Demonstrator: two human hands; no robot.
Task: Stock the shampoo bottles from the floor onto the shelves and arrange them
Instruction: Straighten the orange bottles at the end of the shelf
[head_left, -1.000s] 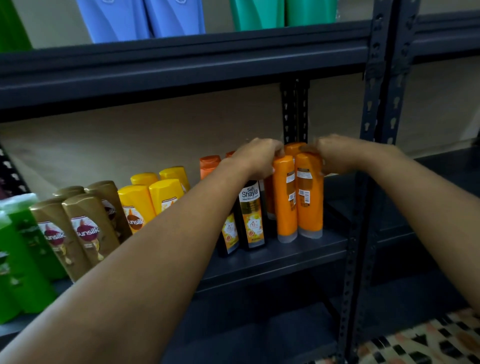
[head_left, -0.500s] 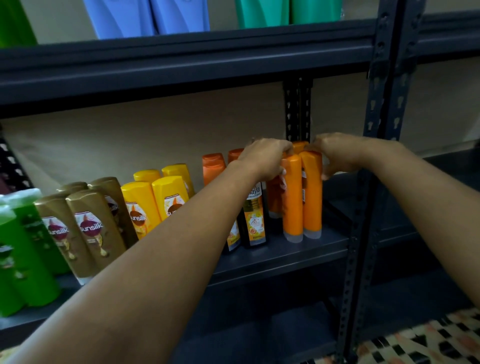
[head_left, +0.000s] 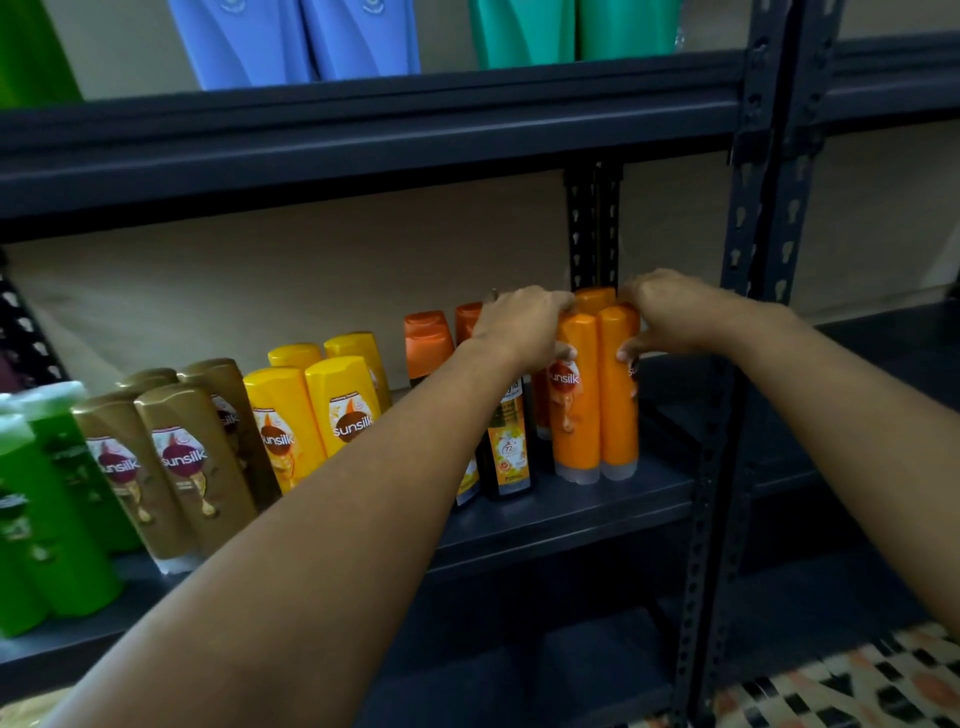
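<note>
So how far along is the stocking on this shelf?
Done: green, brown and yellow bottles stand grouped. In hand: left hand and right hand grip the orange bottles. Left: the floor stock is out of view, so cannot tell.

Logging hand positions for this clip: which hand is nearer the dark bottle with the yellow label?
Left. The left hand sits directly above the dark bottle; the right hand is farther right, beyond two orange bottles.

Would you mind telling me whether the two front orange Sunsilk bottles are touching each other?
Touching. The head view shows the left orange bottle and the right orange bottle pressed side by side with no gap.
</note>
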